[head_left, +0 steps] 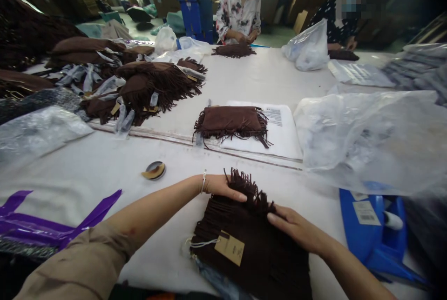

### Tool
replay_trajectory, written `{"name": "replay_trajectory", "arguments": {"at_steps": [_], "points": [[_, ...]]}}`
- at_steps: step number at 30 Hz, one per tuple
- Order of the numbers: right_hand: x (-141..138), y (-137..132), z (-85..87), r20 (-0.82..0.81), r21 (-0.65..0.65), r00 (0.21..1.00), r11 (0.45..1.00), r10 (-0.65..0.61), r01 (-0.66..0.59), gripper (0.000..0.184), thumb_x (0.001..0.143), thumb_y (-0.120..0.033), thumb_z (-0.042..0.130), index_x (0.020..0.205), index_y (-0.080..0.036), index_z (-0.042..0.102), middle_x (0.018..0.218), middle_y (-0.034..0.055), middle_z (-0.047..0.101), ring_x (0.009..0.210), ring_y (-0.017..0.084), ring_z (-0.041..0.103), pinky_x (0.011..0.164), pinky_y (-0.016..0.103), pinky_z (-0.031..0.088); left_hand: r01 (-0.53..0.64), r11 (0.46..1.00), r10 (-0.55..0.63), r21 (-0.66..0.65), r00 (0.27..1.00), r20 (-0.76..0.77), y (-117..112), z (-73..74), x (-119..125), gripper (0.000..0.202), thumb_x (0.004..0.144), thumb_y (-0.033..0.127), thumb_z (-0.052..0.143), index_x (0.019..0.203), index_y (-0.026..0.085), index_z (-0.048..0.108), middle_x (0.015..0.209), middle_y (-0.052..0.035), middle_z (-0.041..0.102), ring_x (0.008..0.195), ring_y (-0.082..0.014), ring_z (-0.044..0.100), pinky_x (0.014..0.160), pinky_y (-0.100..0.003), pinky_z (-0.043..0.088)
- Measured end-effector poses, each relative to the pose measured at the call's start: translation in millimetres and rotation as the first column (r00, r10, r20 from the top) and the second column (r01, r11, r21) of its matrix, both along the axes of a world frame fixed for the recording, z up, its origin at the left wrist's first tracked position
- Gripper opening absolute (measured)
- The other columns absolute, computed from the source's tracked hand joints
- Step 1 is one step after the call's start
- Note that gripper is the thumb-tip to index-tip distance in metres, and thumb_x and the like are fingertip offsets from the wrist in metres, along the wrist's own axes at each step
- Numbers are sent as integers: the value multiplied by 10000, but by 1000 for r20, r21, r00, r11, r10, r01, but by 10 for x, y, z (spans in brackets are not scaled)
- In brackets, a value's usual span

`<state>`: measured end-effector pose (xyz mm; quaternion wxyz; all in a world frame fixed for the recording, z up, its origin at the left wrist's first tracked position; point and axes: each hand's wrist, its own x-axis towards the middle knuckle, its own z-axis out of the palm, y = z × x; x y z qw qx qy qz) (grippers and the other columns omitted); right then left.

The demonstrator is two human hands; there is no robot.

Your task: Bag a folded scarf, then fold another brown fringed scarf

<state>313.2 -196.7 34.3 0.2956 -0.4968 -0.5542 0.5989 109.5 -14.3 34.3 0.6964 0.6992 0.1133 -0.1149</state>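
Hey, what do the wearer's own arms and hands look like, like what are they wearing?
Both hands are bare, no gloves. The left hand has a thin silver bangle at the wrist and a tan sleeve pushed up past the elbow. The right hand shows no jewellery or sleeve.

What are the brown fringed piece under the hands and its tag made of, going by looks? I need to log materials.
The brown fringed piece looks like soft knitted or woven textile, matte, with fine ribs and loose tassels; the fibre cannot be told. Its tag looks like plain tan card, flat and stiff-edged, on a pale string. The left hand and right hand rest on the fabric.
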Motion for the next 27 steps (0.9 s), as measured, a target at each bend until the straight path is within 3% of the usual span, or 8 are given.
{"name": "replay_trajectory", "arguments": {"at_steps": [4, 9, 12, 14, 16, 17, 20, 27], "points": [[-358, -424, -27, 524, 335, 850, 905, 51, -261, 546, 902, -447, 496, 1397, -272, 346, 1489, 42, 253, 1378, 281, 138, 1126, 534, 130, 76, 841, -187, 536, 970, 156, -431, 119, -271, 613, 778, 457, 661, 1316, 248, 456, 1348, -64, 492, 1272, -270, 406, 1131, -449, 189], [-653, -992, -157, 456, 544, 890, 795, -11, -269, 444, 926, -359, 468, 1357, -270, 408, 1407, 45, 412, 1354, 256, 234, 1110, 510, 223, 5, 723, -219, 691, 950, 223, -1012, 112, -743, 677, 797, 454, 643, 1373, 208, 384, 1460, -123, 306, 1374, -292, 213, 1141, -508, 111], [-535, -1248, -229, 40, 639, 927, 723, -374, 264, 352, 956, -340, 360, 1244, -237, 535, 1335, 72, 498, 1313, 277, 325, 1079, 521, 284, -65, 827, -145, 558, 935, 324, -1074, 163, -903, 401, 868, 390, 570, 1239, 240, 551, 1318, -69, 521, 1300, -244, 382, 1148, -460, 165], [-352, -1314, -338, -286, 526, 638, 439, -715, 729, 371, 962, -351, 313, 1179, -204, 576, 1303, 88, 526, 1284, 280, 374, 1092, 544, 239, -300, 851, 109, 431, 904, 414, -961, 148, -917, 301, 911, 361, 491, 1144, 226, 624, 1218, -47, 604, 1233, -220, 471, 1135, -426, 232], [-152, -1290, -499, -397, 331, 312, 183, -863, 926, 366, 951, -390, 353, 1156, -193, 583, 1279, 82, 545, 1249, 263, 424, 1096, 525, 247, -632, 696, 490, 341, 765, 417, -774, 54, -874, 319, 915, 378, 447, 1072, 196, 658, 1161, -49, 636, 1162, -212, 533, 1085, -394, 334], [-69, -1249, -587, -369, 257, 237, 147, -899, 955, 379, 937, -427, 388, 1168, -193, 575, 1272, 79, 550, 1226, 259, 450, 1086, 509, 281, -753, 571, 643, 327, 658, 392, -675, -18, -844, 336, 906, 391, 441, 1043, 180, 664, 1119, -57, 654, 1114, -211, 564, 1044, -380, 386], [40, -1061, -797, -174, 169, 250, 221, -952, 961, 496, 879, -540, 459, 1229, -199, 541, 1250, 79, 566, 1159, 257, 514, 1048, 466, 350, -866, 354, 822, 353, 468, 324, -456, -259, -778, 342, 873, 391, 448, 992, 147, 657, 939, -73, 694, 947, -204, 632, 890, -345, 499], [-219, -616, -750, -128, 188, 470, 444, -873, 876, 500, 862, -578, 453, 1158, -199, 592, 1157, 67, 627, 1077, 238, 570, 1024, 420, 374, -832, 369, 830, 414, 495, 258, -581, -471, -891, 332, 898, 321, 364, 1053, 142, 597, 891, -70, 674, 803, -153, 646, 622, -226, 527]]}}
